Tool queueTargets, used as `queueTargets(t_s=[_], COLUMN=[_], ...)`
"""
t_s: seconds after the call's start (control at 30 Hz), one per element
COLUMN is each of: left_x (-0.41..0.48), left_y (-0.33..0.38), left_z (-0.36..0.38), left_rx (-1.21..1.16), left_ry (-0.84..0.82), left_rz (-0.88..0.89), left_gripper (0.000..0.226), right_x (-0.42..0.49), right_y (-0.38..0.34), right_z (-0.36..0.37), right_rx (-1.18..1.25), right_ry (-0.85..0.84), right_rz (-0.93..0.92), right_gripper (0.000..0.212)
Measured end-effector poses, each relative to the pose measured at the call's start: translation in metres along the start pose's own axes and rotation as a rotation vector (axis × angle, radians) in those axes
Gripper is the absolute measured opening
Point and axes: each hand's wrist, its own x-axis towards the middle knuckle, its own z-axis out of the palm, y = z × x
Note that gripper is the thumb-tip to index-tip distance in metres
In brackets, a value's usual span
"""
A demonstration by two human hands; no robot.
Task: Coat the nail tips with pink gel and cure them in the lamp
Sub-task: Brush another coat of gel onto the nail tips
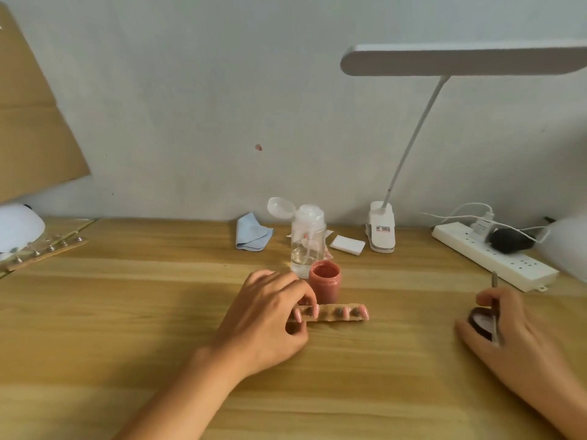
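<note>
A cardboard strip (333, 315) carrying several nail tips (363, 313) lies on the wooden table (127, 312), just in front of an open jar of pink gel (324, 282). My left hand (266, 315) pinches the strip's left end between thumb and fingers and covers part of it. At the right, my right hand (514, 338) grips a thin metal-handled brush (494, 281) and lies over a dark round lid (479, 320). The white dome of the curing lamp (16, 227) stands at the far left edge, with a second strip of studs (47, 249) in front of it.
Behind the jar stand a clear pump bottle (308, 239) with its cap flipped up, a blue cloth (252, 231), a white pad (347, 244) and a clip-on desk lamp (381, 230). A power strip (495, 260) with a black plug lies at the back right. Cardboard (31, 122) leans at the left.
</note>
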Motion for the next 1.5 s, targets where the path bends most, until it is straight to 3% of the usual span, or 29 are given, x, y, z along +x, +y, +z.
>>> queueTargets(t_s=[0.27,0.4,0.53,0.67,0.77,0.93,1.07,1.2,1.33,1.37,1.5], left_x=[0.0,0.001,0.002,0.001,0.001,0.0,0.002,0.002,0.005,0.005,0.015], left_y=[0.003,0.003,0.003,-0.002,-0.005,-0.003,-0.001,-0.002,-0.011,-0.013,-0.011], left_z=[0.007,0.011,0.012,0.015,0.012,0.01,0.01,0.004,-0.003,-0.003,-0.006], left_rx=[0.012,-0.06,-0.184,-0.074,-0.066,-0.424,-0.496,-0.642,-0.777,-0.797,-0.82], left_ry=[0.083,0.031,-0.002,0.012,0.0,-0.128,-0.192,-0.208,-0.146,-0.153,-0.213], left_rz=[0.05,0.012,-0.043,-0.011,-0.01,-0.251,-0.314,-0.417,-0.549,-0.574,-0.63], left_gripper=[0.019,0.021,0.028,0.029,0.024,0.032,0.037,0.05,0.018,0.019,0.05], right_x=[0.001,0.004,0.004,0.005,0.009,0.012,0.013,0.012,0.011,0.01,0.004], right_y=[-0.012,-0.024,-0.027,-0.024,-0.021,-0.019,-0.019,-0.02,-0.018,-0.016,-0.011], right_z=[0.002,0.004,0.011,0.013,0.014,0.02,0.022,0.022,0.02,0.02,0.019], right_rx=[0.051,0.06,0.076,0.092,0.102,0.017,-0.121,-0.169,-0.018,0.024,-0.032], right_ry=[-0.054,-0.119,-0.069,-0.049,-0.06,-0.009,0.062,0.056,0.071,0.072,0.041], right_rz=[-0.119,-0.185,-0.221,-0.241,-0.247,-0.289,-0.323,-0.342,-0.315,-0.302,-0.346], right_gripper=[0.047,0.054,0.056,0.067,0.064,0.064,0.071,0.063,0.053,0.05,0.042])
